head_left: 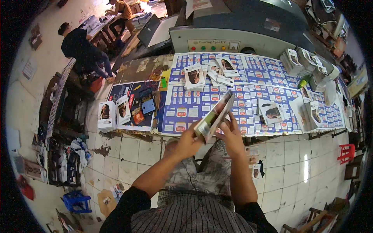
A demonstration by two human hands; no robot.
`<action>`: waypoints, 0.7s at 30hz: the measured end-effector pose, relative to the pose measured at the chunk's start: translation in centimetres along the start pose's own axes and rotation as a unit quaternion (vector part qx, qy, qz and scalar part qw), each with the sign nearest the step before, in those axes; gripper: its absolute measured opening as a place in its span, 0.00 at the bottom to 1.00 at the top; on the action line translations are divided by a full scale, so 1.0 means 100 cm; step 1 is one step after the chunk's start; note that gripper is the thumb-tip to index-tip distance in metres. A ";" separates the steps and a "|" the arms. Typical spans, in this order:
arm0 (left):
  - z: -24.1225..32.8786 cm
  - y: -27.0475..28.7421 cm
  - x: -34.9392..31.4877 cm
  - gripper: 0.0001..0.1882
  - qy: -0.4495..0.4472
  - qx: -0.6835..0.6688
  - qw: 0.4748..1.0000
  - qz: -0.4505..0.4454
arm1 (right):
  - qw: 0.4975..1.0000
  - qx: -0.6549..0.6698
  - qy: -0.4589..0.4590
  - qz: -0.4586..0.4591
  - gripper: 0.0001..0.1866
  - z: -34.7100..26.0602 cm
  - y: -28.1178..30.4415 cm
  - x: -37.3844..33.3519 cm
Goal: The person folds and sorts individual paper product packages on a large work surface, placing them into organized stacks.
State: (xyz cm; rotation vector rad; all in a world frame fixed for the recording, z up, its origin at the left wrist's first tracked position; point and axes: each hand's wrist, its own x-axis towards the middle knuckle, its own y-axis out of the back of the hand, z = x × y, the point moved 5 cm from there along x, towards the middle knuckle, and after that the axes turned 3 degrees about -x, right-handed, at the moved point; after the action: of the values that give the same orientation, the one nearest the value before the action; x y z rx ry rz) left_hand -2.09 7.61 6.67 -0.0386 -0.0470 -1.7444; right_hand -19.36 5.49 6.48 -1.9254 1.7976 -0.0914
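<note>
Above the front edge of the table, my hands hold a small bundle of printed cards (211,120), tilted on edge and parted in a narrow V. My left hand (188,143) is closed round its lower left end. On the right side, my right hand (231,136) grips it with the fingers behind and the thumb in front. Beyond it lie a neat stack of white printed cards (194,76) and a loose, fanned heap of similar cards (222,73). Another small pile of cards (271,111) rests right of my hands.
Printed blue sheets (190,103) cover the table. Card stacks (106,115) stand at the left end, beside a phone (148,106); taller stacks (291,62) stand far right. A grey machine (180,38) with coloured buttons borders the back. Two people work at far left.
</note>
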 end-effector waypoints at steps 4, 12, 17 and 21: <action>0.017 -0.017 -0.015 0.34 -0.117 -0.077 0.990 -0.029 | 0.982 -0.057 0.179 -0.011 0.47 -0.002 -0.007 0.005; -0.013 0.037 0.005 0.24 0.013 0.113 0.988 -0.108 | 0.682 -0.568 0.449 0.104 0.46 -0.083 -0.020 -0.030; 0.044 0.056 0.026 0.19 0.047 0.213 0.960 -0.173 | 0.675 -0.651 0.331 -0.103 0.26 -0.087 -0.031 -0.024; 0.050 0.060 0.051 0.18 0.046 0.123 0.975 -0.181 | 0.837 -0.479 0.216 -0.156 0.21 -0.055 -0.014 -0.007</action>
State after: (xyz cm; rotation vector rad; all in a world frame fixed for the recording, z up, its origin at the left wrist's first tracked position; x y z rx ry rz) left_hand 2.93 1.83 12.04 0.2463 -0.2134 -2.0906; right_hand -20.27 4.44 11.98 -3.1110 1.9728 0.3714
